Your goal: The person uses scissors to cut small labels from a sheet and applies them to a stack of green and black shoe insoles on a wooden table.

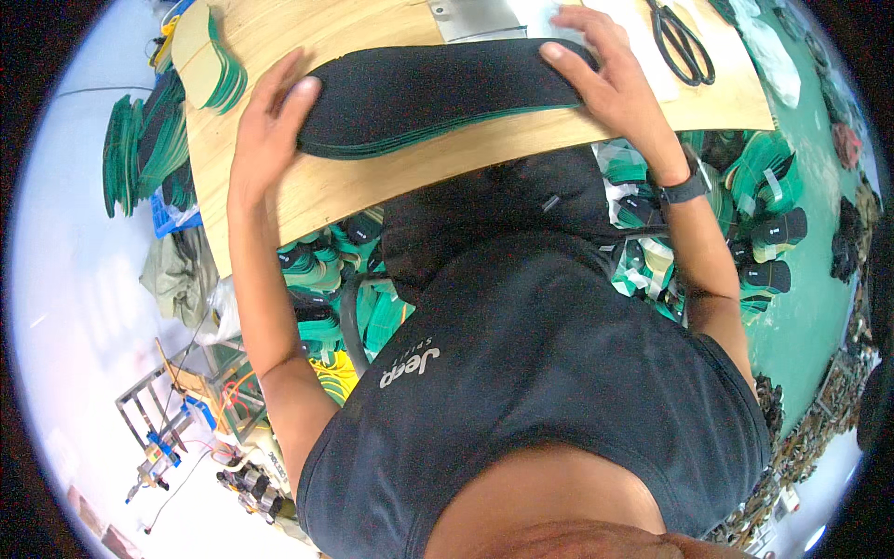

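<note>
Dark-shirted, the person is leaning over a wooden board point(391, 177), where a stack of black insoles point(438, 93) is lying lengthwise between both hands: left hand point(265, 140) pressing one end, right hand point(610, 79) the other, fingers spread flat, neither nearer.

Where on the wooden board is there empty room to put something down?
Bare wood shows on the wooden board along its near edge, below the stack of black insoles and between the left hand and right hand. The far side is crowded: scissors, white sheets, and tan insoles at the left corner.
</note>
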A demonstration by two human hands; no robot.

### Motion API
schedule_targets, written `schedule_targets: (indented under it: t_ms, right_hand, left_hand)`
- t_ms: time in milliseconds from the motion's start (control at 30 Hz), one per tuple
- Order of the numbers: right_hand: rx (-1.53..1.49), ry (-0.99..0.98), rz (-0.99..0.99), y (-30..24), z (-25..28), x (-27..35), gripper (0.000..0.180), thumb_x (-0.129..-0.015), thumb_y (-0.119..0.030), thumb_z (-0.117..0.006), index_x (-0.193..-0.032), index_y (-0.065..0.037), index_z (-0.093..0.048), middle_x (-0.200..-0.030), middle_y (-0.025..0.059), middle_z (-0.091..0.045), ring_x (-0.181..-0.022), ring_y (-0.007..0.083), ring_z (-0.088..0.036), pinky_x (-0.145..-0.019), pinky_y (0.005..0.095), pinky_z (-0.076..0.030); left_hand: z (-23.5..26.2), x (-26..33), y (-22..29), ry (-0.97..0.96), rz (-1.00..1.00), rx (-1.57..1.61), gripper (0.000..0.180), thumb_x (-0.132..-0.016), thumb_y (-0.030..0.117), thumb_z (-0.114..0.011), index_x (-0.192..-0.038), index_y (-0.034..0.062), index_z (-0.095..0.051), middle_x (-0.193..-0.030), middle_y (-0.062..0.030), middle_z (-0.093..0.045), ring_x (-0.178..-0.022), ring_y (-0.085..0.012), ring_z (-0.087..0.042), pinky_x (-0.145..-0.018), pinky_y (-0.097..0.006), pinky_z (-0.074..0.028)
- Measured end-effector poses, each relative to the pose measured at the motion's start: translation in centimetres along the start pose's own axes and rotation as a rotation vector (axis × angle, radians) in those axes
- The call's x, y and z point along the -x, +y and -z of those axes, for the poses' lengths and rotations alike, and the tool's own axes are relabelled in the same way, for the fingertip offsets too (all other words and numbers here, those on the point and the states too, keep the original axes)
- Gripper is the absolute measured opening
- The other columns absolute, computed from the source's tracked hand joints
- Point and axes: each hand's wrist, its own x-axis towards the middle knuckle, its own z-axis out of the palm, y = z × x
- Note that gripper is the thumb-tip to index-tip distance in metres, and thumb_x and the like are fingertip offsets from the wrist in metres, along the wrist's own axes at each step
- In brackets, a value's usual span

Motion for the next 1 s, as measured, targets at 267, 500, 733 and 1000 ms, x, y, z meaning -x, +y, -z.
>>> schedule_targets:
  t_ms: [267, 500, 733, 1000]
  right_hand:
    - [-0.117, -0.064, 0.099, -0.5, 0.3, 2.2, 0.066, -0.087, -0.037, -0.06, -0.14, -0.003, -0.038, -0.138, 0.0156, -0.045, -0.13, 0.0285, -0.039, -0.11, 0.0372, -0.027]
    - [-0.112, -0.195, 0.039, -1.2, 2.0, 1.9, 0.072, -0.078, -0.022, -0.073, -0.139, -0.004, -0.039, -0.137, 0.0135, -0.046, -0.13, 0.026, -0.04, -0.109, 0.036, -0.029]
    - [-0.189, -0.191, 0.063, -0.4, 1.6, 1.6, 0.074, -0.076, -0.019, -0.074, -0.14, -0.005, -0.039, -0.136, 0.0129, -0.047, -0.128, 0.0245, -0.042, -0.108, 0.0338, -0.031]
    - [-0.026, -0.055, 0.086, 0.0, 1.6, 2.4, 0.079, -0.068, -0.021, -0.081, -0.136, -0.006, -0.042, -0.125, 0.0136, -0.05, -0.117, 0.0275, -0.048, -0.099, 0.0342, -0.038]
  left_hand:
    - [-1.2, 0.7, -0.9, -0.121, -0.127, 0.238, 0.049, -0.095, 0.029, -0.05, -0.132, -0.0034, -0.047, -0.13, -0.0161, -0.053, -0.123, -0.0238, -0.048, -0.106, -0.033, -0.033]
    - [-0.6, 1.3, -0.8, -0.139, -0.217, 0.065, 0.076, -0.073, 0.038, -0.076, -0.131, -0.002, -0.047, -0.133, -0.0153, -0.05, -0.124, -0.0248, -0.047, -0.106, -0.035, -0.035]
    - [-0.4, 1.9, -0.6, -0.183, -0.146, 0.185, 0.088, -0.059, 0.015, -0.086, -0.134, -0.0001, -0.043, -0.135, -0.0164, -0.047, -0.125, -0.0268, -0.046, -0.106, -0.037, -0.036]
    - [-0.6, 3.1, 0.3, -0.149, -0.15, 0.184, 0.118, -0.05, 0.006, -0.088, -0.147, 0.0077, -0.021, -0.135, -0.0192, -0.046, -0.121, -0.0288, -0.049, -0.101, -0.038, -0.042]
